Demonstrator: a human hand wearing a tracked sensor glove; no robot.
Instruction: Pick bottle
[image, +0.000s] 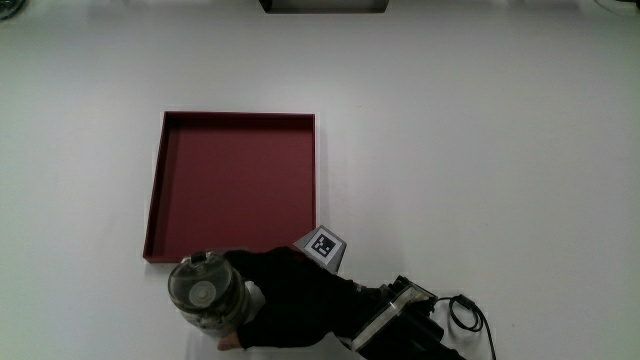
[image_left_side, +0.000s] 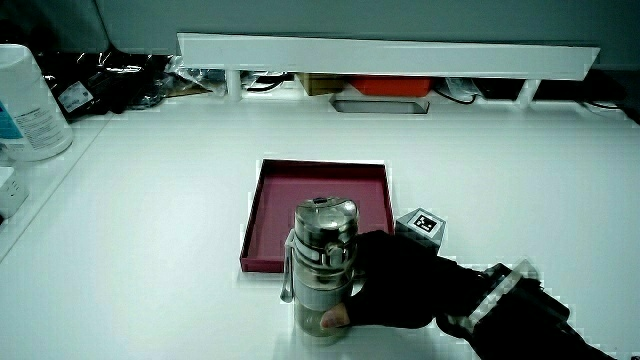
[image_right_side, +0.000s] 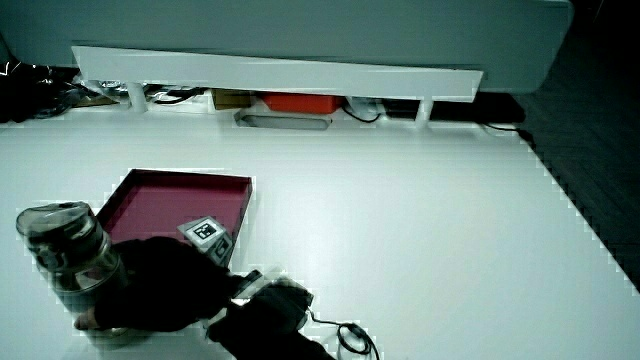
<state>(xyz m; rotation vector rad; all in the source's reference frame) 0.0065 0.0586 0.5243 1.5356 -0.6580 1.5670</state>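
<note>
Gripping the bottle (image_left_side: 322, 262) around its body, the hand (image_left_side: 400, 282) holds it upright at the desk's (image: 480, 150) near edge, just beside the red tray's (image: 160, 190) near rim; grasp looks made, so lifting straight up comes next.

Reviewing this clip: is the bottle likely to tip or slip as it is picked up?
The bottle looks tall and narrow, so it probably tips easily. Its shiny surface may be slippery. The hand wraps it low, under the lid, so it could lean.
</note>
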